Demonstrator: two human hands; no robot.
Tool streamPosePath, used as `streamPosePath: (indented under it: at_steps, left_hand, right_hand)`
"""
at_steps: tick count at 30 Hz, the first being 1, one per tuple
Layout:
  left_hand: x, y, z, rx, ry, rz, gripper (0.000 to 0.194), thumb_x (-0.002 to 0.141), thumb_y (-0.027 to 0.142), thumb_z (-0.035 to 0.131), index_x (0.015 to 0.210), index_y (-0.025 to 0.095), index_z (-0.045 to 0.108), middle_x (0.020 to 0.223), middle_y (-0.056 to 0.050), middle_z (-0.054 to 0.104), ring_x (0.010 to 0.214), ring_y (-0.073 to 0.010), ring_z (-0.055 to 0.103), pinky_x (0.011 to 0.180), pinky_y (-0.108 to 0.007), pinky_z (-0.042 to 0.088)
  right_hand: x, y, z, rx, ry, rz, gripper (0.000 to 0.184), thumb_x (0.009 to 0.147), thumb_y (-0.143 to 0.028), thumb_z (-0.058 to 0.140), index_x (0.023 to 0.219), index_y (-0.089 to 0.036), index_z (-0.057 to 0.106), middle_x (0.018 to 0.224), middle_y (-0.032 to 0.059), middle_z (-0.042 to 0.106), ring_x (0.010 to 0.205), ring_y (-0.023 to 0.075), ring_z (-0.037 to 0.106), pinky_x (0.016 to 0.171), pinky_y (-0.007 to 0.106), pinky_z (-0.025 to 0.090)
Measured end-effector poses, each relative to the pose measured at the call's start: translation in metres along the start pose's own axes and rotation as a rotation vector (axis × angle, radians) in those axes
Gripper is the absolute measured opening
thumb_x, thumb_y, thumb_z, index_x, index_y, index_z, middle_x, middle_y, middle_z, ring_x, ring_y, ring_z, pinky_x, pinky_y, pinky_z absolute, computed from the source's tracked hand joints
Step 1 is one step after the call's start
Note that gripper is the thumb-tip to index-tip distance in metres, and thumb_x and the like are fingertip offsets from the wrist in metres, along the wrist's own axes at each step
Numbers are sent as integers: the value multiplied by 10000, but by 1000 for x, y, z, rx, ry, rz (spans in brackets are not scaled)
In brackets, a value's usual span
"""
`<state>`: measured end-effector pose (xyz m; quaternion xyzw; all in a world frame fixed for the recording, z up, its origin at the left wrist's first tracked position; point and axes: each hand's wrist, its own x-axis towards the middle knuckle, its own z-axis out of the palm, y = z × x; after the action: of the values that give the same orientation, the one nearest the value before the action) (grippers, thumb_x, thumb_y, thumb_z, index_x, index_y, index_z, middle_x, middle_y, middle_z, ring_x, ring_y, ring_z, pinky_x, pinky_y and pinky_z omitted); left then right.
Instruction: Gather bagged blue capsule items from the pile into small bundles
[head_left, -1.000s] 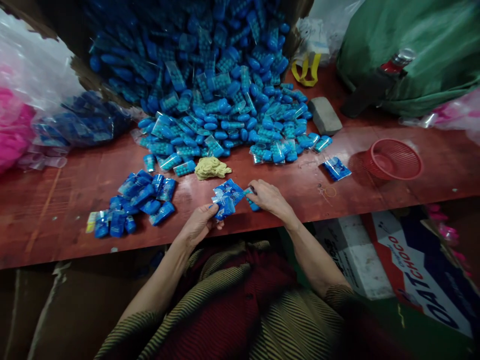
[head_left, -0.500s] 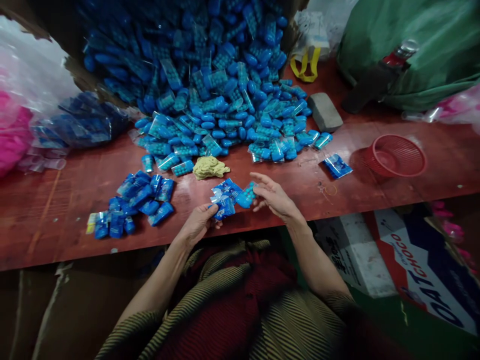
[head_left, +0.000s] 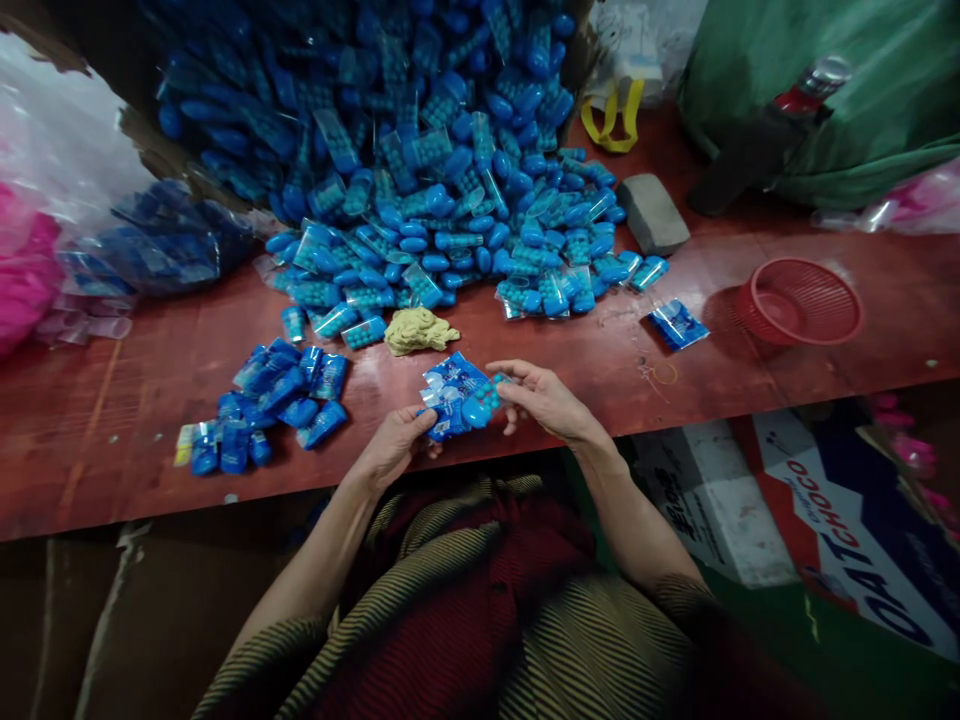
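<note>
Upper centre, a torn carton [head_left: 161,150] spills blue bead tubes [head_left: 450,215]; the clear bag [head_left: 165,245] at upper left holds blue packs. Mid-frame, the left hand [head_left: 394,440] pinches printed packets [head_left: 456,372]; the right hand [head_left: 544,400] clasps one bead tube [head_left: 480,403] at their right edge; light, steady fingertips would suit thin film.

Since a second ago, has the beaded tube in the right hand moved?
Yes, the beaded tube in the right hand moved left against the yellowish lump, over the blue packets.
</note>
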<state>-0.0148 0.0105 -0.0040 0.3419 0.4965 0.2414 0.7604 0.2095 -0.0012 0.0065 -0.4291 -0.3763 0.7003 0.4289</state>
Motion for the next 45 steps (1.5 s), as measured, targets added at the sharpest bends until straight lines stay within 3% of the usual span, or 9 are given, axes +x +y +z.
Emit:
streamPosePath:
  at_steps: [9, 27, 39, 45]
  left_hand:
    - [1, -2, -4, 14, -32, -16, 387, 584, 470, 758, 607, 130, 574, 522, -3, 577, 428, -95, 516, 425, -211, 408]
    - [-5, 4, -1, 55, 10, 53, 399, 590, 478, 752, 615, 120, 578, 514, -4, 560, 442, -91, 495, 435, -224, 406]
    - [-3, 2, -2, 14, 34, 66, 413, 581, 487, 757, 613, 119, 574, 515, -3, 568, 429, -95, 509, 422, -223, 411]
    - [-2, 1, 1, -42, 42, 54, 425, 552, 491, 773, 617, 122, 574, 509, -3, 570, 430, -101, 519, 404, -216, 412]
  right_hand:
    - [-3, 4, 2, -119, -8, -51, 389, 779, -273, 618, 1143, -183, 512, 684, -56, 533, 501, 57, 518, 463, 212, 541]
    - [-12, 13, 14, -55, 91, -124, 340, 739, -262, 660, 1045, -224, 517, 755, -52, 586, 484, 57, 542, 466, 212, 520]
    - [-23, 16, 25, 1, 274, -181, 419, 688, -349, 713, 993, -222, 455, 752, -62, 543, 497, 54, 544, 486, 221, 521]
    - [-26, 24, 32, 23, 329, -220, 378, 701, -313, 703, 976, -236, 455, 740, -61, 543, 543, 67, 543, 514, 221, 530]
